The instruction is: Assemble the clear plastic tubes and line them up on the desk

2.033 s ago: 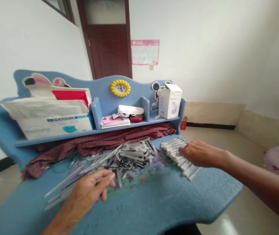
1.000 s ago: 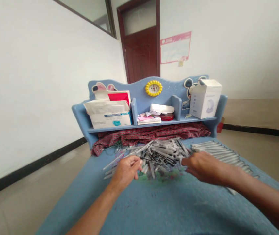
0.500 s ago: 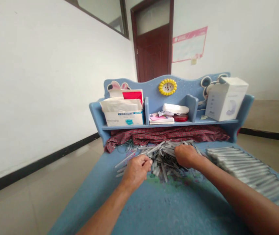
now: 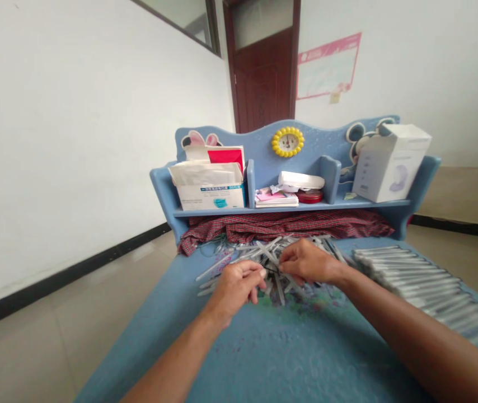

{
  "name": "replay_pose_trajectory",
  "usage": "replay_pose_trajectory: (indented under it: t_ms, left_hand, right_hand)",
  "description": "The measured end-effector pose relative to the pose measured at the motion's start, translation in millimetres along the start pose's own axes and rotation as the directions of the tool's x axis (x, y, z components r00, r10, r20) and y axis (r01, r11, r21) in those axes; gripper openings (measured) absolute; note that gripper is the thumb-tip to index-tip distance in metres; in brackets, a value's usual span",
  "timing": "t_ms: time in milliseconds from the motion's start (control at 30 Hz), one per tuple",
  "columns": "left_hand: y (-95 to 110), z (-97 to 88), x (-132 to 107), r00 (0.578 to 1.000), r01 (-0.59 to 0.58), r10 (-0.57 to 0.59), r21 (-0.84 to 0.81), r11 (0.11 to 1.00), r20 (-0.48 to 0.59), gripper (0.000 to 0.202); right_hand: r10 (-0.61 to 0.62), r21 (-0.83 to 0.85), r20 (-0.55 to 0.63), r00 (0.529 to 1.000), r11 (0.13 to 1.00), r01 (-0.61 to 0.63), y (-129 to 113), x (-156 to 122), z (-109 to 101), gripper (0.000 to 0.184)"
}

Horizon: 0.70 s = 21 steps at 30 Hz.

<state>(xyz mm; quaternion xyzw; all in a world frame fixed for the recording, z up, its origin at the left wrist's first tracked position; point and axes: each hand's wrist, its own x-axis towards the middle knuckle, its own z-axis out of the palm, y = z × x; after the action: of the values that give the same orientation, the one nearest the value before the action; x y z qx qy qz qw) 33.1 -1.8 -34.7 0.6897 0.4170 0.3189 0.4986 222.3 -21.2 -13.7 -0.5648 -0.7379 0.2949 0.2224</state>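
My left hand (image 4: pixel 239 285) is closed in a pinch on a thin black stick (image 4: pixel 271 271), which looks like a pen part. Just right of it, my right hand (image 4: pixel 306 262) is also pinched, its fingertips close to the stick's other end; what it holds is not clear. Both hands are over a loose pile of translucent pen barrels (image 4: pixel 280 288) and dark thin parts, partly hidden by the fingers. To the right, several pens (image 4: pixel 419 280) that look assembled lie side by side in a row, blurred.
The blue desk (image 4: pixel 239 358) has a raised shelf (image 4: pixel 289 210) at the back. On it stand a mask box (image 4: pixel 211 196), papers (image 4: pixel 276 200), a red round tin (image 4: pixel 309 196) and a white carton (image 4: pixel 392 162). A checked cloth (image 4: pixel 285 225) lies beneath.
My right hand has moved left from the back right of the pile to beside my left hand. My left hand has stayed nearly in place. The view has tilted slightly down.
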Motion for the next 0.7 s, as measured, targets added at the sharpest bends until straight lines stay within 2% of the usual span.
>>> replay_pose_trajectory:
  t_ms: [33,100,167,233,300,367,433,467,533,700]
  left_hand:
    - [1.4,1.0,-1.0,0.999,0.016,-0.014,-0.076,0.997,0.03,0.02]
    - [2.7,2.7,-2.2,0.998,0.043,-0.03,-0.217,0.975,0.064,0.022]
    - [2.5,3.2,-1.9,0.998,0.06,-0.046,-0.32,0.945,0.052,0.021]
    - [1.2,1.7,-0.2,0.998,0.063,-0.066,-0.388,0.919,0.007,0.019]
    - [-0.4,-2.2,2.8,0.995,0.047,-0.081,-0.447,0.894,-0.056,0.017]
    - [-1.9,-8.0,6.3,0.985,0.019,-0.104,-0.504,0.864,-0.14,0.014]
    - [-3.1,-14.3,9.7,0.967,-0.008,-0.133,-0.545,0.838,-0.219,0.012]
    - [-3.7,-17.3,11.3,0.957,-0.018,-0.148,-0.561,0.828,-0.249,0.011]
    - [-4.9,-22.3,13.9,0.943,-0.03,-0.172,-0.585,0.811,-0.287,0.01]
    - [-7.9,-28.9,17.7,0.924,-0.044,-0.202,-0.614,0.788,-0.326,0.008]
  right_hand:
    - [-0.024,0.119,0.013,1.0,0.993,0.022,-2.9,-0.5,4.5,0.023]
    - [-0.07,0.253,0.032,0.997,0.966,0.06,-7.0,-0.7,12.7,0.02]
    - [-0.098,0.302,0.046,0.994,0.95,0.08,-8.4,0.0,16.9,0.021]
    - [-0.108,0.268,0.043,0.993,0.959,0.092,-6.6,1.3,15.9,0.028]
    - [-0.1,0.111,0.007,0.995,0.989,0.099,-1.9,3.1,11.7,0.034]
    - [-0.068,-0.197,-0.035,0.997,0.979,0.06,3.8,5.3,8.5,0.033]
    - [-0.011,-0.478,-0.062,0.998,0.878,-0.02,8.0,7.3,9.3,0.026]
    - [0.018,-0.561,-0.07,0.997,0.826,-0.054,9.1,7.9,11.1,0.023]
    - [0.059,-0.624,-0.073,0.996,0.776,-0.092,9.5,8.5,16.2,0.022]
    - [0.07,-0.656,-0.061,0.996,0.749,-0.093,8.4,7.3,21.7,0.025]
